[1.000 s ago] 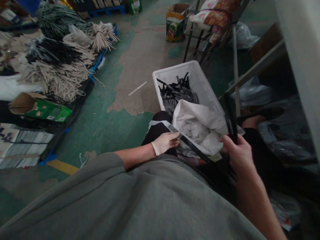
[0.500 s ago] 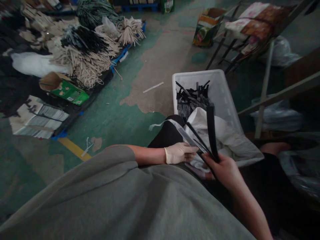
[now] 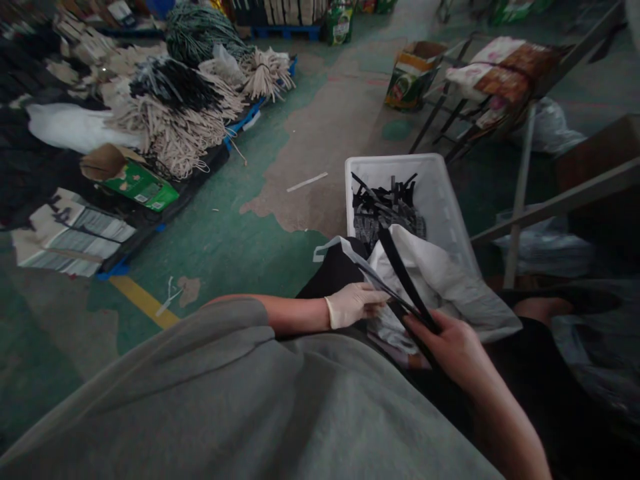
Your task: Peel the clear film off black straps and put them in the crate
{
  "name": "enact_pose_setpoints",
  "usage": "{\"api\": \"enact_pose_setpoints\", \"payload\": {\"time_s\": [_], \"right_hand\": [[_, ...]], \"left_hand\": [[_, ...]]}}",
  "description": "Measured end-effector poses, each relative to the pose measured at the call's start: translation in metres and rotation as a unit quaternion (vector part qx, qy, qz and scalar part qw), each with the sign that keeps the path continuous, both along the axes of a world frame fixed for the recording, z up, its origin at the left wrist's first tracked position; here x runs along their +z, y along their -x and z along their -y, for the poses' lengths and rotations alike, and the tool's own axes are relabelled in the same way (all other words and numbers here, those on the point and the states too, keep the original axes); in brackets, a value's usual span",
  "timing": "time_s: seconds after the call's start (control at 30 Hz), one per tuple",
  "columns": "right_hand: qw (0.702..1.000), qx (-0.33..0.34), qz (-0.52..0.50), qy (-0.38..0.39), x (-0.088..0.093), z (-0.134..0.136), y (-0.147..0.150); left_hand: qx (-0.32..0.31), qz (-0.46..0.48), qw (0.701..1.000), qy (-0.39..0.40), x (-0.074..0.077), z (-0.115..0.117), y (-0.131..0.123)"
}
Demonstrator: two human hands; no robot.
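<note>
While a broad heap of cords (image 3: 173, 137) lies well beyond the left hand (image 3: 353, 305), a white bin (image 3: 443, 207) stands just ahead of both hands. Smaller than the bin, a white cloth (image 3: 435, 260) spills over its near end, reaching toward the right hand (image 3: 453, 343). Short black pieces (image 3: 385, 210) lie inside the bin, farther from the hands than the cloth. A dark-clothed knee (image 3: 333, 269) rises just ahead of the left hand. The hands are near each other but look apart: the bare right one is clamped on black strips (image 3: 406, 277) that slant forward over the cloth, though I cannot tell whether they are separate or one folded length. The gloved left one pinches, at its fingertips, a thin pale strip (image 3: 350, 251) whose loose end curls over the knee.

What could go wrong is mostly in these slender lengths. The pale one, slack at its free end, might catch on the bin's rim or slide off the knee. Because dark and pale run closely together between the hands, an uneven pull could tangle them; a looser right grip could drop black lengths onto the cloth.
</note>
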State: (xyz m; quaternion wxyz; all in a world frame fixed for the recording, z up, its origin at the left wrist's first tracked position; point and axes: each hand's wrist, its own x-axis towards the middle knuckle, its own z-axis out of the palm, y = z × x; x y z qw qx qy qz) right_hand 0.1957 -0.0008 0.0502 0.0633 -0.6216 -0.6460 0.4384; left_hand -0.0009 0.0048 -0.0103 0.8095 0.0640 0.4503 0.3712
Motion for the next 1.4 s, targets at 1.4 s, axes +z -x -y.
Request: {"api": "enact_pose_setpoints", "payload": {"time_s": [1.4], "right_hand": [[0.999,-0.045,-0.017,-0.023,-0.014,0.033,-0.018]], "left_hand": [[-0.157,0.035,0.987,0.008,-0.006,0.003,-0.021]]}}
